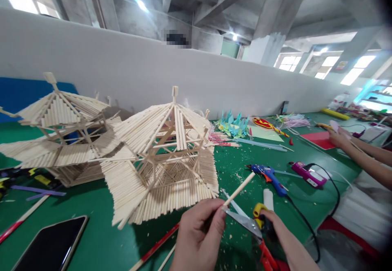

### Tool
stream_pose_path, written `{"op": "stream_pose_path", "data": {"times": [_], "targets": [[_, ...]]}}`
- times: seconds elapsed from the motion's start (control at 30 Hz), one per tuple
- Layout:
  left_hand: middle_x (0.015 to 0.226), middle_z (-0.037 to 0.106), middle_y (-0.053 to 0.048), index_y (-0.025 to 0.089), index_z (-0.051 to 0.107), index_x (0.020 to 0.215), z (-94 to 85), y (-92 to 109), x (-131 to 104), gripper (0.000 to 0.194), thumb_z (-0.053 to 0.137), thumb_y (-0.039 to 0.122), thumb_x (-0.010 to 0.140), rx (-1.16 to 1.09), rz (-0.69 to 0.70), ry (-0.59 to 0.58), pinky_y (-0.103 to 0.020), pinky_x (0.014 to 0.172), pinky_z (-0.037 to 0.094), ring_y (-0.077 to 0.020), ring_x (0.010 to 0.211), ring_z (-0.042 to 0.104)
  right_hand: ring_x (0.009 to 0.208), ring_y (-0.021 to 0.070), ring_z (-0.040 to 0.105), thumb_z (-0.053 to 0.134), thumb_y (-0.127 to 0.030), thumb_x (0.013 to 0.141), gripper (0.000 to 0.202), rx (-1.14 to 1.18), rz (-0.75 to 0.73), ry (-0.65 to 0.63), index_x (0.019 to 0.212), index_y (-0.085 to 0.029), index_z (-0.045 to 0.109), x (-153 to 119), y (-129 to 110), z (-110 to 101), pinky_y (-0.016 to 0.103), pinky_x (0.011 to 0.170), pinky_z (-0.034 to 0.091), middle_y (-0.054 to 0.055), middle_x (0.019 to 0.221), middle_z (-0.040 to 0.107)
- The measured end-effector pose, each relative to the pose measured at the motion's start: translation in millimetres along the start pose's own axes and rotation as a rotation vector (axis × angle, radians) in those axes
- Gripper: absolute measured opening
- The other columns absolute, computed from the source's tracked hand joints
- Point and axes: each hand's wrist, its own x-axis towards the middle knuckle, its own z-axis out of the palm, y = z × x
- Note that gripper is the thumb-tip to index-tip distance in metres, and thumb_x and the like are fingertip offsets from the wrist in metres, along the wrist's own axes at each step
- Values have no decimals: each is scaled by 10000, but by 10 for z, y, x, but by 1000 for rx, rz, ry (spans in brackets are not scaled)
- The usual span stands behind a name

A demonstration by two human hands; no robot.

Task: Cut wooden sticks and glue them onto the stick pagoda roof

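Note:
My left hand [200, 236] pinches a thin wooden stick [240, 188] that slants up to the right. My right hand [280, 232] grips scissors [245, 218] with yellow and red handles; their open blades meet the stick just above my left fingers. Right behind the hands stands a pagoda model [165, 156] built of many wooden sticks, with a tiered roof. A second stick pagoda [61, 132] stands to its left on the green table [92, 238].
A blue glue gun [269, 175] and a purple glue gun [308, 173] lie to the right with black cables. A dark phone [50, 246] lies front left. Paper flowers [234, 126] and craft scraps sit further back. Another person's arms [361, 152] reach in from the right.

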Motion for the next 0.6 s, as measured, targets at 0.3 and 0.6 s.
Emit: {"op": "stream_pose_path", "data": {"times": [0.3,0.6], "targets": [[634,607,12,219,669,712,-47,-37,34,171,531,117,722,122,244,-33,-191,542,402,-110,568,538,700,229,638,542,-214,721,156,-67,-92,-32,830,-235,652,355,216,127,304,577,516,40,764,663],[675,606,2,213,649,742,-97,-72,57,159,512,133,754,151,268,-88,-203,580,405,-114,607,550,905,169,563,465,-302,874,206,-85,-164,-134,1047,-233,554,273,10,3,347,757,486,54,1120,552]]}}
